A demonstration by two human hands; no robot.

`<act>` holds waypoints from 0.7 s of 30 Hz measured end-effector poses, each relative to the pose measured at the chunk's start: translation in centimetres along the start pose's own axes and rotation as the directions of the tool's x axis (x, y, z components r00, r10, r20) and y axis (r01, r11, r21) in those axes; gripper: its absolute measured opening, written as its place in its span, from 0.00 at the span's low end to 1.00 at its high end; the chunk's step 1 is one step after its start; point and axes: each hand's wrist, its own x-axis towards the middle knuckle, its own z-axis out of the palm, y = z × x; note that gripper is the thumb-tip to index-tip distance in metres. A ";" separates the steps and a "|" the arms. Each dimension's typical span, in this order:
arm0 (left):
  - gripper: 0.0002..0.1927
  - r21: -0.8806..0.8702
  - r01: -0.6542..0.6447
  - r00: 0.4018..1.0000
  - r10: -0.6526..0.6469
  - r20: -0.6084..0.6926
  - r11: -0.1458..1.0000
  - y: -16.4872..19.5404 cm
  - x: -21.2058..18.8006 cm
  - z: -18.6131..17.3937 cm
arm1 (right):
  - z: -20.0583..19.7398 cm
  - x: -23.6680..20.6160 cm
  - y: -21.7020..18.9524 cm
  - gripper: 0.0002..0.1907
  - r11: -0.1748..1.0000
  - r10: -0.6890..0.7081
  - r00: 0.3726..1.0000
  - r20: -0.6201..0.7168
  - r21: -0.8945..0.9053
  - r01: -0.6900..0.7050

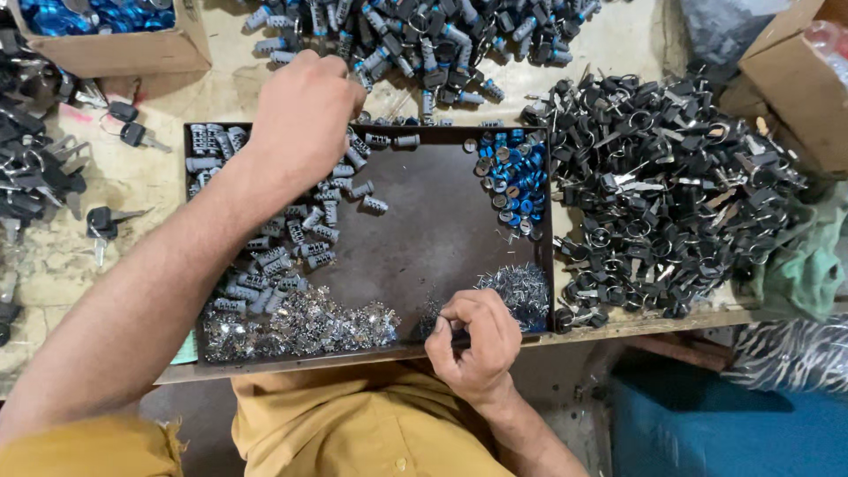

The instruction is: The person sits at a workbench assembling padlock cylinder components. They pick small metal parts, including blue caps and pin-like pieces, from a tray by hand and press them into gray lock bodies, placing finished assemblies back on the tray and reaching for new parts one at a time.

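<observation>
Mustard-yellow cloth of the person's shirt (353, 433) fills the near edge, just under both hands. Beyond it the worn, pale tabletop (609, 35) carries a dark, flat metal tray (442, 221) with a low rim.

Judging by the piles, the work looks well under way but far from done: a heap of black-headed keys on rings (671, 185) lies right of the right hand, a heap of grey and black cylinders with blue parts (424, 35) lies beyond the left hand, and much loose stock sits in the tray.

Grey ribbed lock barrels (291, 247) lie under and near the left hand. Shiny, jagged metal clips (291, 327) lie between the 2 hands, blue round caps (512, 177) beyond the right hand, thin silvery pins (517, 291) touching it.

Left hand (300, 124) is curled at the tray's far edge, fingertips down among the barrels; what it pinches I cannot tell. Right hand (477, 340) is closed at the tray's near rim, thumb and fingers pinching a small dark piece, too small to name.
</observation>
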 end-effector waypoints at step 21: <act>0.06 -0.624 0.353 0.772 -0.594 -0.226 0.697 9.7 -17.9 -5.0 | -2.6 2.0 2.4 0.12 0.856 0.249 0.957 0.148 -0.496 -0.146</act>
